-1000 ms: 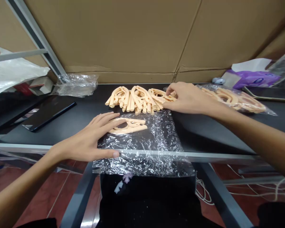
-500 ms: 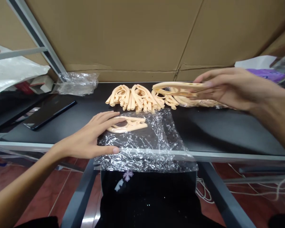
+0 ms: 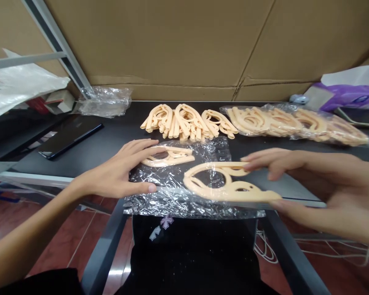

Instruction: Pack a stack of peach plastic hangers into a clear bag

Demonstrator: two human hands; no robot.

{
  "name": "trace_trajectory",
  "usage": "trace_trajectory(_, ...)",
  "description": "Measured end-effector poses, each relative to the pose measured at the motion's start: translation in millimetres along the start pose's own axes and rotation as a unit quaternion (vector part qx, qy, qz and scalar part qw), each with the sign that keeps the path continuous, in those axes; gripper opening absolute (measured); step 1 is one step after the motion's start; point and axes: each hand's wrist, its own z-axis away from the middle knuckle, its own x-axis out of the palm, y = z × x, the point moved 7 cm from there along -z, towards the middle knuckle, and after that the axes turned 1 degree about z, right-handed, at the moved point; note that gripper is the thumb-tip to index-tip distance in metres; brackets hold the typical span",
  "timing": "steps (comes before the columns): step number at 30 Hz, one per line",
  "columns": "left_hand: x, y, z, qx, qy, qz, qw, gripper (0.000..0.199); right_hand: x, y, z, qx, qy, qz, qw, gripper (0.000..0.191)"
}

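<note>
My left hand (image 3: 117, 170) lies with its fingers stretched out over the left edge of a clear plastic bag (image 3: 169, 203). Under its fingertips, a peach folding hanger (image 3: 175, 160) appears to be inside the bag. My right hand (image 3: 322, 188) grips another peach folding hanger (image 3: 252, 195) by its two arm ends, thumb below and fingers above. This hanger points left, its looped end over the bag's right half. Behind the bag, a pile of matching folding hangers (image 3: 189, 123) rests on the black table.
Packed hangers in clear bags (image 3: 270, 121) lie in a row at back right, near a purple packet (image 3: 347, 96). A dark phone (image 3: 70, 137) and folded clear bags (image 3: 106, 102) are on the left. A cardboard wall (image 3: 166, 45) stands behind the table (image 3: 110, 147).
My right hand has brought its hanger down and towards me, from above the packed row to over the bag. The left hand stays on the bag. The view has shifted slightly.
</note>
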Motion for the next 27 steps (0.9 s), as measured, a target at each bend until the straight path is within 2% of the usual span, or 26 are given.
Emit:
trace_trajectory(3,0.7,1,0,-0.004,0.001,-0.008,1.000,0.099,27,-12,-25,-0.050,-0.059,-0.011,0.997,0.020)
trace_trajectory(6,1.7,1,-1,-0.007,0.000,-0.010,1.000,0.099,46,-13,-39,-0.072,-0.114,-0.035,0.990,0.016)
trace_trajectory(8,2.2,1,-1,-0.008,-0.003,-0.009,1.000,0.099,48,-10,-42,-0.073,-0.107,-0.047,0.990,0.016)
trace_trajectory(10,2.6,2,-1,-0.008,-0.006,-0.010,1.000,0.099,43,-4,-44,-0.054,-0.068,-0.045,0.995,0.016)
trace_trajectory(12,2.8,2,-2,-0.009,-0.010,-0.013,1.000,0.099,40,3,-44,-0.021,-0.043,-0.019,0.999,0.018)
trace_trajectory(14,2.6,2,-2,-0.010,-0.009,-0.014,1.000,0.100,43,8,-44,0.000,-0.043,0.014,0.999,0.018)
trace_trajectory(17,2.3,2,-1,-0.012,-0.006,-0.015,1.000,0.100,55,8,-46,0.000,-0.052,0.033,0.998,0.017)
trace_trajectory(22,1.9,2,-1,-0.009,-0.005,-0.020,1.000,0.098,75,-9,-50,-0.018,-0.096,0.011,0.995,0.032)
trace_trajectory(25,1.9,2,0,-0.011,-0.008,-0.022,1.000,0.097,74,-20,-52,-0.031,-0.149,-0.006,0.988,0.043)
trace_trajectory(27,1.5,2,0,-0.013,-0.008,-0.025,1.000,0.096,61,-20,-59,-0.033,-0.151,-0.023,0.988,0.036)
